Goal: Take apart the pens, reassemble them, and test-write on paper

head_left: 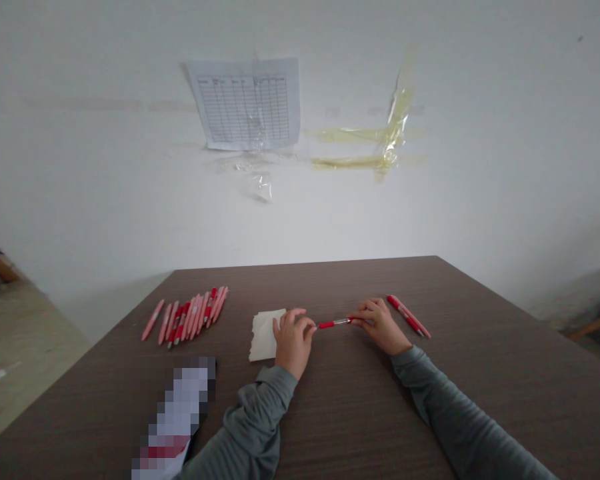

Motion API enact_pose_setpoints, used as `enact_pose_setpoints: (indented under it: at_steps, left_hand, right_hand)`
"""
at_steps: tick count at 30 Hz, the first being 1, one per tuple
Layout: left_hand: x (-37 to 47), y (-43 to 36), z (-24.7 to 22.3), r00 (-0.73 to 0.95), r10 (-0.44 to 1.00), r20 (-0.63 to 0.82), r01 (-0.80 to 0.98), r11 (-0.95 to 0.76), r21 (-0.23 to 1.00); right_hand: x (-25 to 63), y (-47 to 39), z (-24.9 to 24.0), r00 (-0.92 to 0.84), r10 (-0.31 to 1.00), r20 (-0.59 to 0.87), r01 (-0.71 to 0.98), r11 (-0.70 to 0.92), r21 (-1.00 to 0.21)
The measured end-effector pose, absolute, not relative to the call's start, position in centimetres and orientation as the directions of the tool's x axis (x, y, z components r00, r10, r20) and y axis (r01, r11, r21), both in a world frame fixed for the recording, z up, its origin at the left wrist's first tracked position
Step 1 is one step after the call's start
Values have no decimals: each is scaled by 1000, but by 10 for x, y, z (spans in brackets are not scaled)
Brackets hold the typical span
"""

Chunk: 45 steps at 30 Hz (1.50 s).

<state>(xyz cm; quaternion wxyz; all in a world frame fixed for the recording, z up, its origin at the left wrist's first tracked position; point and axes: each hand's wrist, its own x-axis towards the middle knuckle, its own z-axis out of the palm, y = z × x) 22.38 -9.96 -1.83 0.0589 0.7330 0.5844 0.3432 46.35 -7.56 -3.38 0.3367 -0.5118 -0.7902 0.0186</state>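
Observation:
A red pen [335,323] with a see-through middle lies level between my hands, just above the table. My right hand [380,325] grips its right end between thumb and fingers. At its left end, the thumb and index finger of my left hand [295,343] are pinched together by the tip; exactly what they cover there is too small to see. Under and behind my left hand lies a cream piece of paper [263,337] with torn edges. Right of my right hand, a red pen [404,315] and a pink pen [417,321] lie side by side.
Several pink and red pens [193,317] lie in a row at the left of the brown table [330,413]. A blurred-out pale object [177,413] is near my left forearm. The white wall behind bears a taped printed sheet [247,103] and yellowish tape [350,162].

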Motion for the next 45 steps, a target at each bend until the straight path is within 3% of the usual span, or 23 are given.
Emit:
enact_pose_setpoints:
  at_steps: [32, 45]
  left_hand:
    - [222, -98, -19, 76, 893, 444, 814, -313, 490]
    - [214, -94, -15, 89, 882, 463, 854, -307, 421]
  right_hand:
    - [463, -76, -35, -254, 817, 517, 786, 486, -381]
    - [469, -74, -37, -219, 822, 526, 781, 471, -410]
